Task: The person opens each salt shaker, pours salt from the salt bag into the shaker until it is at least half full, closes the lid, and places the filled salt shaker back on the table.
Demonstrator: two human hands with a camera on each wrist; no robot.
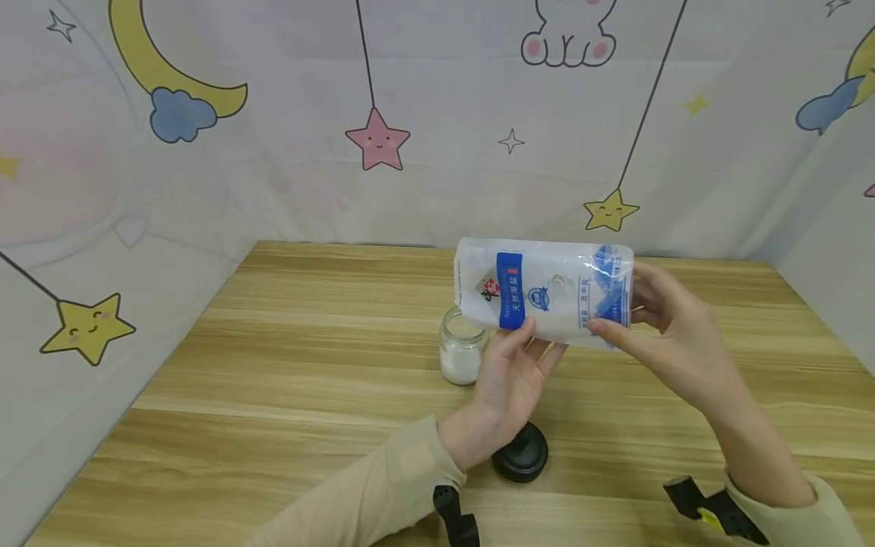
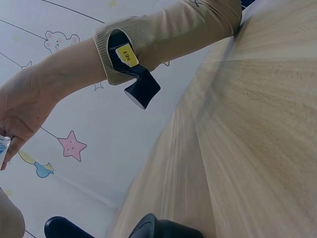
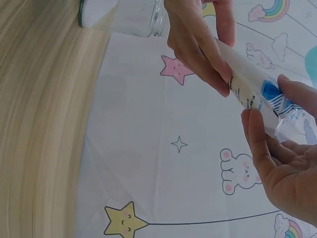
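Both hands hold a white and blue sea salt bag sideways above the table. The left hand grips its lower edge near the middle, thumb on the printed front. At its right end the right hand pinches the bag, with the thumb in front and the fingers behind. A glass jar partly filled with white grains stands behind the left hand, under the bag's left end. The right wrist view shows the bag between both hands and part of the jar. A black lid lies near the left wrist.
The wooden table reaches back to a pale cloth printed with stars, moons and animals. Black wrist cameras are strapped on the left cuff and the right cuff.
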